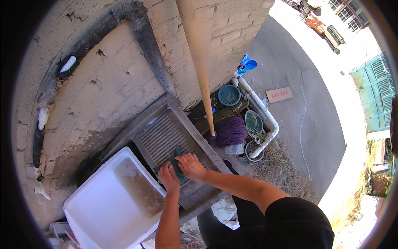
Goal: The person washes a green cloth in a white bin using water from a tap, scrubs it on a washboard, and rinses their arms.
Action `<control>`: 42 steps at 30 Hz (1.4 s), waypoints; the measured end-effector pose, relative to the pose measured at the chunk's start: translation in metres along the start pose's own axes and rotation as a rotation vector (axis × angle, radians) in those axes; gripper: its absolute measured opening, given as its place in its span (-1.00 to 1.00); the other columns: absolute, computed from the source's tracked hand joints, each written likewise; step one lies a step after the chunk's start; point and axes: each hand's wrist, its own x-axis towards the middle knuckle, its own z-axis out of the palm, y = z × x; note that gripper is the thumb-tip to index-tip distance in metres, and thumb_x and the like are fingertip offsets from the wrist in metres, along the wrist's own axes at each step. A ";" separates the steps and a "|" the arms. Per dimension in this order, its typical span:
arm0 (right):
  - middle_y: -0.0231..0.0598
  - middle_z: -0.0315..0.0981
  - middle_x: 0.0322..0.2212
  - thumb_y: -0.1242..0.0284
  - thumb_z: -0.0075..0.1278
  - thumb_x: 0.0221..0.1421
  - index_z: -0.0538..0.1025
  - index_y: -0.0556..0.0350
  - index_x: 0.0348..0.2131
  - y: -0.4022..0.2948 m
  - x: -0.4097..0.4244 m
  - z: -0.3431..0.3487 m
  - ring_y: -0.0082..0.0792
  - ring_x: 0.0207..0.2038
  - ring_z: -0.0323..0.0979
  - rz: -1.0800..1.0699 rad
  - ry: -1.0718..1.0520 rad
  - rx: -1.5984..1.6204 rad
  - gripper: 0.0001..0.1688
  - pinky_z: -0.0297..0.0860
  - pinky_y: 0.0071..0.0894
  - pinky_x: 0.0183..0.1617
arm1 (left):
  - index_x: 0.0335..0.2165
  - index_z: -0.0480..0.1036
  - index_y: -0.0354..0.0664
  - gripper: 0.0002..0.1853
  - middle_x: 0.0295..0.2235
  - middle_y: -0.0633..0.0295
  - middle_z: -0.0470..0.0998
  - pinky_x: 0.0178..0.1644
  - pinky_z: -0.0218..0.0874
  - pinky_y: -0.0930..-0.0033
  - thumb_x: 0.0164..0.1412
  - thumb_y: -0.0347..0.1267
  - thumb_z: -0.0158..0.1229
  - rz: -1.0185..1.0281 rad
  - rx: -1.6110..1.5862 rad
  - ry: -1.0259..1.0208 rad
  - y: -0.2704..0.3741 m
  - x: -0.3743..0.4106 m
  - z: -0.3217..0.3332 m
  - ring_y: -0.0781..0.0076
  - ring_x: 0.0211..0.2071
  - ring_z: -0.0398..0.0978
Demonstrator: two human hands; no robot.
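Note:
My left hand [169, 178] presses on a dark green cloth [178, 172], which is bunched up and partly hidden under my fingers. On the cloth's other side my right hand [190, 167] grips it too. Both hands lie low on the ribbed washboard surface [166, 133] of a grey concrete wash sink [192, 130]. Left of the hands sits a white foam box [96, 199], tilted, with murky brown, sudsy water [136, 183] along its right side.
Against the sink's far side leans a wooden-handled mop [230, 132] with a purple head. Behind it stand a teal basin [229, 95], potted dry plants [255, 121] and a white drain pipe [259, 102]. A brick wall [108, 77] borders the sink.

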 end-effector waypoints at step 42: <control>-0.22 0.34 -0.29 0.37 -0.08 -0.02 0.42 0.12 -0.44 -0.002 0.062 0.036 -0.17 -0.15 0.26 -0.130 0.045 -0.213 -0.82 0.14 -0.21 -0.06 | -0.41 0.38 -0.26 -0.71 -0.39 0.02 0.41 -0.13 0.05 0.02 0.25 -0.27 -0.16 0.008 -0.151 0.088 -0.040 0.049 0.002 0.00 -0.26 0.30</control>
